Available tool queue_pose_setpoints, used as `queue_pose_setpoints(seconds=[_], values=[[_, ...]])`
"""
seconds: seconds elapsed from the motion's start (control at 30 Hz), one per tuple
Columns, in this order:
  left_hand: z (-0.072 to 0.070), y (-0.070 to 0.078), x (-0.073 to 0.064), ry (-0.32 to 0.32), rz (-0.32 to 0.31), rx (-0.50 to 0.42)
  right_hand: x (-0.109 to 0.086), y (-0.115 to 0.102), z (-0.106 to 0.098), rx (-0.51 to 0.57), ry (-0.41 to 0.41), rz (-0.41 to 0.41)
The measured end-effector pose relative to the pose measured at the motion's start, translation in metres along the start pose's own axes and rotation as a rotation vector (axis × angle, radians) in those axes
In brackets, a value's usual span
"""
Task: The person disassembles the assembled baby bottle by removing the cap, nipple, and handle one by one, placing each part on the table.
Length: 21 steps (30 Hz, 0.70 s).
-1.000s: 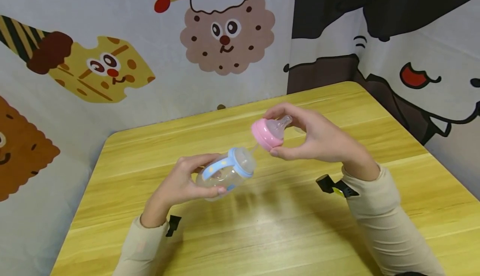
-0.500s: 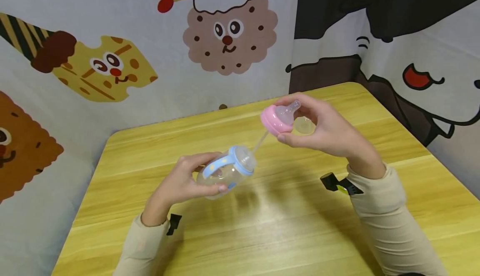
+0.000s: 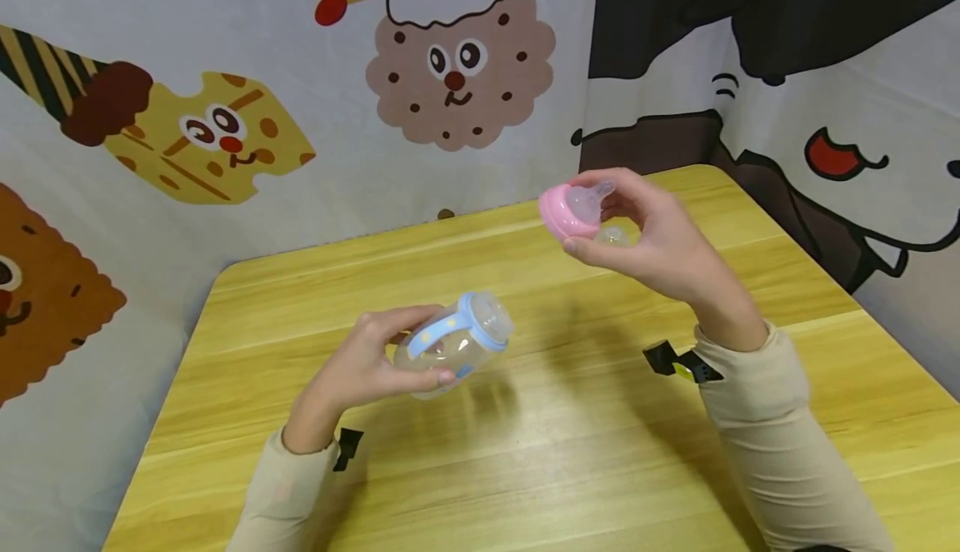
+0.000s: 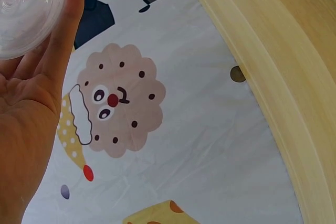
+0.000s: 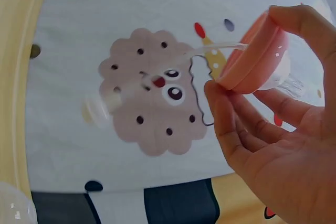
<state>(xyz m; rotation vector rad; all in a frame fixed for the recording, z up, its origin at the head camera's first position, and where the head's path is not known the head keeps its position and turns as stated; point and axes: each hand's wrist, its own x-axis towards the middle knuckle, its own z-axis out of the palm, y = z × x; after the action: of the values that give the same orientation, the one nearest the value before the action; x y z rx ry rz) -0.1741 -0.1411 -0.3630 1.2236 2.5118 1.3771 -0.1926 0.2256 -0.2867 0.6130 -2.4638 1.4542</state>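
Note:
My left hand (image 3: 367, 364) grips a clear baby bottle (image 3: 442, 350) with a light-blue collar and handle. It is tilted, its uncovered mouth toward the upper right. Only the bottle's clear round bottom (image 4: 26, 14) shows in the left wrist view, next to my left hand (image 4: 31, 93). Farther up and right, my right hand (image 3: 652, 235) pinches a pink bottle cap with a clear nipple (image 3: 568, 212) by its rim, apart from the bottle. From the cap's underside a blurred clear straw (image 5: 210, 50) hangs out, visible in the right wrist view.
A small clear dome-shaped cover (image 3: 613, 237) stands on the wooden table (image 3: 540, 452) behind my right hand. A cartoon-printed cloth (image 3: 315, 193) hangs along the table's far and side edges. Black camera mounts (image 3: 671, 362) sit on the wrists.
My right hand has moved up and to the right with the pink nipple cap, drawing the straw out of the bottle. My left hand and the bottle have stayed nearly still.

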Motion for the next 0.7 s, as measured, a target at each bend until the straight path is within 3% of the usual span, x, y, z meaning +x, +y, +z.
queue_pose_setpoints(seconds=[0.17,0.5,0.7], values=[[-0.001,0.0,0.0,0.002,-0.002,0.009,0.004,0.012,0.007,-0.121,-0.005,-0.004],[-0.005,0.001,0.001,0.006,-0.009,0.027,0.005,0.014,0.017,-0.202,-0.091,-0.055],[-0.006,0.002,-0.001,0.014,-0.022,0.043,0.006,0.014,0.019,-0.336,-0.104,0.01]])
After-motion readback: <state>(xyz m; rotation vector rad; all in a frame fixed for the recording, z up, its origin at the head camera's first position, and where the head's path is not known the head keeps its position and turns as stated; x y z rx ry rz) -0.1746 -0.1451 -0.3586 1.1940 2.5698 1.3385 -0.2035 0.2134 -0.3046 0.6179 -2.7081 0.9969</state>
